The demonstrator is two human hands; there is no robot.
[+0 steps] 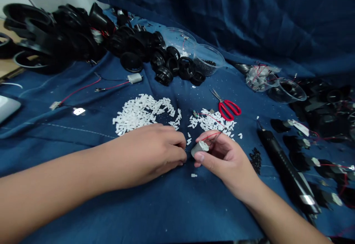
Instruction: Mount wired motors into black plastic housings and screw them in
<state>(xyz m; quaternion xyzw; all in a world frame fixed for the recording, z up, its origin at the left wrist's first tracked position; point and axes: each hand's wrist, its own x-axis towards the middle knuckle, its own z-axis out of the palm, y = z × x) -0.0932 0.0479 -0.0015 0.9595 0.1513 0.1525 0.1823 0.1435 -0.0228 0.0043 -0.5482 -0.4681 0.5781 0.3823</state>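
Observation:
My right hand [223,160] is shut on a small silver motor [199,148], pinching it between thumb and fingers, with thin red wires [212,136] running from it. My left hand [146,156] rests on the blue cloth [155,203] just left of the motor, its fingertips curled together; anything in them is hidden. Two heaps of small white plastic pieces [144,113] [210,122] lie just beyond my hands, and a single loose piece [193,175] sits below them.
Red-handled scissors [229,108] lie beyond the right heap. Black round plastic parts [163,64] and clear plastic bowls [208,59] stand at the back. A black cylindrical tool [285,170] lies to the right, beside black parts with wires [299,160]. A wired motor [135,78] lies at left.

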